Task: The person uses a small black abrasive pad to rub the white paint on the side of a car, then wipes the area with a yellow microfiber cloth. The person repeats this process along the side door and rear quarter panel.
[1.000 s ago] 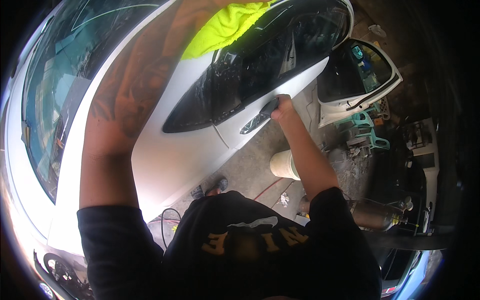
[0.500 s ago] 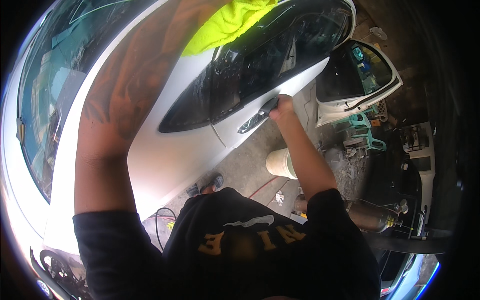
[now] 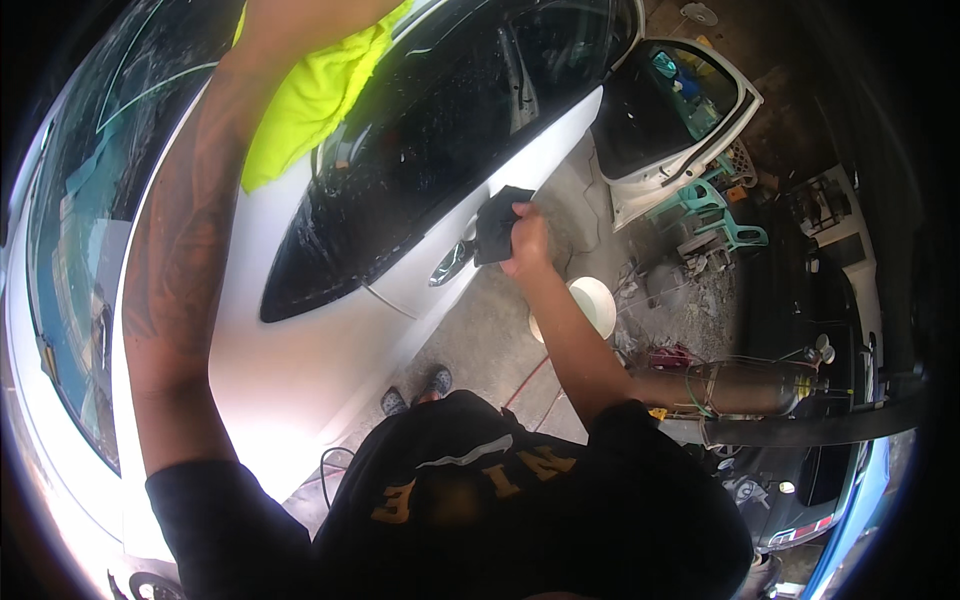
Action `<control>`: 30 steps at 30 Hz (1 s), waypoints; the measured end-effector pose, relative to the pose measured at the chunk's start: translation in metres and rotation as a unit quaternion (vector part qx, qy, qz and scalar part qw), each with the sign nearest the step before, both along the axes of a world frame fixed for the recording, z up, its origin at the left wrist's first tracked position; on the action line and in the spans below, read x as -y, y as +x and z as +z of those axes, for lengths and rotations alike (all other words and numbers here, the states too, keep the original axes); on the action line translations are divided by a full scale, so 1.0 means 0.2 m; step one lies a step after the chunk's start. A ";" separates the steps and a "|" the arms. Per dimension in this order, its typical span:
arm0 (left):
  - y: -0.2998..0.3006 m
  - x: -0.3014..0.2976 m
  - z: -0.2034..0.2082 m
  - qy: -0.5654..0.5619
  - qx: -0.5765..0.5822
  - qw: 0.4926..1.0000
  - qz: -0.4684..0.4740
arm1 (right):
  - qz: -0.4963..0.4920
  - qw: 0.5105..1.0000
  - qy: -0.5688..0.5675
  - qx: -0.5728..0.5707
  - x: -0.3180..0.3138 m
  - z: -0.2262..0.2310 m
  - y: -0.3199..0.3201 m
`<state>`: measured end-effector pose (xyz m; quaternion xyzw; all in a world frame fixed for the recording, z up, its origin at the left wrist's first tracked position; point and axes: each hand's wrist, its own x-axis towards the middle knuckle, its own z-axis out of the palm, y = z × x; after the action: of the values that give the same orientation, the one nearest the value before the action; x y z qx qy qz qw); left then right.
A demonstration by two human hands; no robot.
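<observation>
At the upper edge, my left hand point(image 3: 305, 18) is blurred and partly cut off, with its fingers out of sight. A bright yellow-green cloth point(image 3: 310, 115) hangs from it over the white car's point(image 3: 260, 380) roof edge, beside the dark side window point(image 3: 400, 160). My right hand point(image 3: 530, 240) grips a dark grey sheet of sandpaper point(image 3: 503, 222), thumb on top. The sheet is at the white door, just beyond the shiny door handle recess point(image 3: 452, 264), and covers part of the panel.
A white bucket point(image 3: 592, 305) stands on the concrete floor below my right forearm. A detached white door point(image 3: 630, 195) is propped at the far right, near green plastic chairs point(image 3: 740, 235). To the right lies a brown gas cylinder point(image 3: 720, 390); a red hose point(image 3: 527, 382) crosses the floor.
My left hand and the cloth have moved left along the roof edge. My right hand has turned, and the sandpaper shows its broad face. The view has shifted too.
</observation>
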<state>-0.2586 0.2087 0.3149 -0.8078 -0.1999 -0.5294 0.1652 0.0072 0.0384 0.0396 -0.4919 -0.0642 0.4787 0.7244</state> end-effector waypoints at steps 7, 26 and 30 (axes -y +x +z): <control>-0.02 -0.08 -0.02 0.040 -0.064 0.997 -0.002 | 0.087 0.779 -0.103 0.612 -0.08 -0.30 -0.20; 0.72 0.54 -0.89 -0.015 -0.558 0.826 -0.077 | -0.133 0.990 0.011 0.046 0.26 -0.27 0.93; 0.78 0.51 -0.95 -0.051 -0.603 0.791 -0.088 | -0.176 0.984 -0.029 -0.003 0.73 -1.00 1.06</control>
<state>-0.1036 0.1065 0.1241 -0.9844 -0.0145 0.0644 0.1633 0.2199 -0.1070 -0.1598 -0.5148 0.0400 0.3468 0.7830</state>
